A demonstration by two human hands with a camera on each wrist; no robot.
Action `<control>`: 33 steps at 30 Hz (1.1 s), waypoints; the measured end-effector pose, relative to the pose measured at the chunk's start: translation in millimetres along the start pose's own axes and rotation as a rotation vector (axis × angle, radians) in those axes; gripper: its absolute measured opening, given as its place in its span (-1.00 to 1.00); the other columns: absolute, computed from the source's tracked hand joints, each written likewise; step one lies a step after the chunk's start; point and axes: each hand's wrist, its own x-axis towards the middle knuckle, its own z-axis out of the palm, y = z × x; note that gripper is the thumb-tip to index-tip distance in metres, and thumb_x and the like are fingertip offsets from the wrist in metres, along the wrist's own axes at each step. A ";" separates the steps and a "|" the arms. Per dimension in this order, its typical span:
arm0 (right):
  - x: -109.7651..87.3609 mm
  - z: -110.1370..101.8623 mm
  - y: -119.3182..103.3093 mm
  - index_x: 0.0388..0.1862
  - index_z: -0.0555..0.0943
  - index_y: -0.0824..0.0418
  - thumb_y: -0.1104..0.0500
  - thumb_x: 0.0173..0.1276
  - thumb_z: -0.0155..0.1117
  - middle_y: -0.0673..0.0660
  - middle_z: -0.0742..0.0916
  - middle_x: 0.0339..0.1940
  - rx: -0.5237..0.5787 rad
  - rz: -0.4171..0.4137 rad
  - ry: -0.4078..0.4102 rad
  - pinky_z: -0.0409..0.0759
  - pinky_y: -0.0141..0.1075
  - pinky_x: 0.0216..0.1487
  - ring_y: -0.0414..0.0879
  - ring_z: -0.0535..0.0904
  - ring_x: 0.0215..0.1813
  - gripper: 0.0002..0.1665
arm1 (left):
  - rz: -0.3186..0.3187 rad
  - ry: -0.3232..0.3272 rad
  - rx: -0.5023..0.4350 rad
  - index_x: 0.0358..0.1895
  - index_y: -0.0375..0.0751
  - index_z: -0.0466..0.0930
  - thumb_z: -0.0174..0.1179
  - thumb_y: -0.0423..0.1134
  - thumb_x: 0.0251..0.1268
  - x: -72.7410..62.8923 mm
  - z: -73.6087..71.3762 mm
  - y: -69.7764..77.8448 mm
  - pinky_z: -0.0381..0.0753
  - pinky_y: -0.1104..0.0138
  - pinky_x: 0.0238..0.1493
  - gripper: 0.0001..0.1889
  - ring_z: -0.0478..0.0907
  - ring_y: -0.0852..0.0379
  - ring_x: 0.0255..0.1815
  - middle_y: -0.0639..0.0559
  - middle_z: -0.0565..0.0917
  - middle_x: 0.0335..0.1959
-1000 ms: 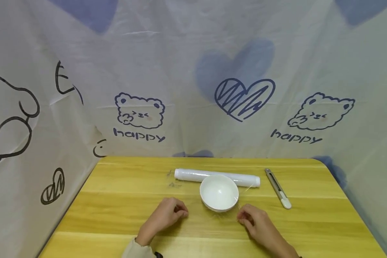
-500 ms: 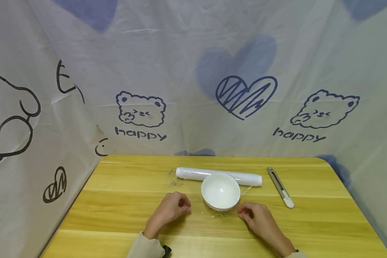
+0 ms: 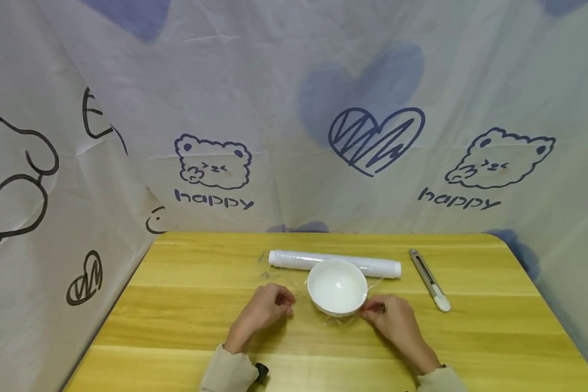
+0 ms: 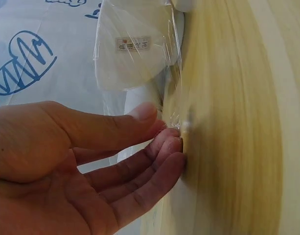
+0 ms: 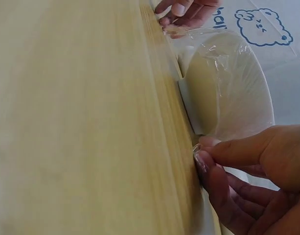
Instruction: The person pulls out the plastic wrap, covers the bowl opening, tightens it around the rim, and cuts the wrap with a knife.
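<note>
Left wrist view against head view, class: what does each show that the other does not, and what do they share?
Only the left wrist view shows the small printed label on the side of the white bowl. Only the head view shows the utility knife. Both share the left hand, bowl, clear film and wooden table.

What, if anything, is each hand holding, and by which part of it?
Clear film: the right hand pinches a bunched bit of its edge; the left hand appears to pinch its edge farther left. Neither holds the bowl.

Small work nook, bldg type unclear: wood-grain tbl [image 3: 176, 321] w/ cartoon-print cloth walls [image 3: 284, 71]
</note>
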 end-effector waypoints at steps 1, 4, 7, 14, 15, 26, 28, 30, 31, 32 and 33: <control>1.2 -0.6 0.0 -0.47 0.80 0.03 0.26 0.10 0.65 -0.13 0.77 -0.53 0.020 0.012 0.001 0.59 -0.38 -0.39 -0.28 0.63 -0.46 -0.84 | 0.004 0.010 -0.004 -0.16 -0.39 0.75 0.35 -0.50 0.27 0.8 -0.2 1.2 0.67 0.31 -0.21 -0.89 0.64 0.12 -0.29 -0.05 0.75 -0.31; 3.8 -1.8 -0.3 -0.44 0.80 0.15 0.33 0.15 0.60 -0.07 0.76 -0.56 0.120 0.058 -0.023 0.61 -0.41 -0.44 -0.24 0.65 -0.49 -0.88 | 0.015 0.031 -0.038 -0.10 -0.44 0.72 0.30 -0.56 0.29 3.3 0.2 3.4 0.71 0.24 -0.14 -0.84 0.68 0.02 -0.21 -0.15 0.75 -0.22; 5.5 -1.4 -0.2 -0.39 0.78 0.27 0.41 0.18 0.54 0.02 0.78 -0.53 0.238 0.114 -0.050 0.66 -0.41 -0.46 -0.17 0.70 -0.48 -0.91 | 0.008 0.034 -0.084 -0.02 -0.49 0.67 0.24 -0.61 0.31 5.3 1.4 3.3 0.73 0.17 -0.07 -0.79 0.70 -0.06 -0.14 -0.20 0.75 -0.15; 9.1 -6.4 2.7 -0.03 0.65 0.56 0.51 0.33 0.29 0.32 0.81 -0.31 0.533 0.227 -0.123 0.77 -0.28 -0.32 0.04 0.79 -0.30 -0.76 | -0.008 0.041 -0.191 0.11 -0.54 0.60 0.19 -0.58 0.39 10.3 4.9 0.9 0.73 0.18 -0.01 -0.73 0.72 -0.16 -0.01 -0.27 0.75 -0.06; 9.3 -6.9 3.3 0.02 0.62 0.61 0.50 0.37 0.25 0.36 0.80 -0.27 0.570 0.231 -0.136 0.77 -0.27 -0.30 0.06 0.79 -0.27 -0.73 | -0.007 0.039 -0.216 0.12 -0.54 0.60 0.18 -0.58 0.40 11.0 5.7 0.5 0.73 0.18 0.00 -0.73 0.71 -0.17 0.00 -0.28 0.75 -0.04; 9.2 -3.6 6.5 0.21 0.41 0.79 0.48 0.48 0.07 0.51 0.74 -0.07 0.835 0.325 -0.193 0.76 -0.22 -0.08 -0.03 0.78 -0.17 -0.58 | 0.030 0.022 -0.482 0.18 -0.62 0.53 0.03 -0.71 0.38 18.6 23.6 -7.5 0.69 0.14 0.13 -0.66 0.67 -0.32 0.09 -0.45 0.68 0.05; 9.4 -3.2 8.1 0.23 0.39 0.79 0.46 0.51 0.06 0.50 0.73 -0.04 0.864 0.330 -0.209 0.75 -0.22 -0.04 -0.05 0.78 -0.16 -0.56 | 0.035 0.019 -0.535 0.20 -0.62 0.50 0.01 -0.72 0.37 19.1 26.3 -8.7 0.69 0.14 0.13 -0.64 0.65 -0.34 0.10 -0.48 0.66 0.06; 9.3 -3.8 10.3 0.27 0.34 0.80 0.42 0.55 0.03 0.48 0.73 -0.01 0.911 0.328 -0.240 0.73 -0.22 0.00 -0.07 0.77 -0.13 -0.52 | 0.030 0.004 -0.599 0.24 -0.61 0.46 -0.01 -0.71 0.40 19.4 29.0 -9.6 0.67 0.13 0.15 -0.63 0.63 -0.35 0.14 -0.51 0.62 0.11; 9.5 -4.5 11.1 0.28 0.32 0.81 0.39 0.58 0.01 0.45 0.74 -0.01 0.940 0.332 -0.257 0.72 -0.21 0.02 -0.08 0.77 -0.12 -0.51 | 0.024 -0.007 -0.631 0.27 -0.61 0.43 -0.02 -0.69 0.42 19.5 29.7 -9.8 0.67 0.14 0.17 -0.62 0.62 -0.33 0.16 -0.52 0.61 0.14; 9.7 -5.7 11.8 0.31 0.29 0.81 0.36 0.61 -0.03 0.43 0.74 0.00 0.975 0.340 -0.276 0.72 -0.20 0.05 -0.08 0.77 -0.10 -0.49 | 0.013 -0.019 -0.666 0.30 -0.60 0.40 -0.02 -0.67 0.45 19.7 30.5 -10.0 0.66 0.15 0.18 -0.61 0.62 -0.30 0.18 -0.52 0.59 0.17; 9.9 -7.0 12.6 0.33 0.25 0.81 0.32 0.65 -0.08 0.40 0.75 0.00 1.012 0.348 -0.297 0.71 -0.18 0.07 -0.08 0.77 -0.08 -0.46 | -0.001 -0.033 -0.705 0.33 -0.60 0.36 -0.03 -0.65 0.47 20.0 31.5 -10.3 0.64 0.15 0.20 -0.59 0.62 -0.25 0.19 -0.52 0.57 0.20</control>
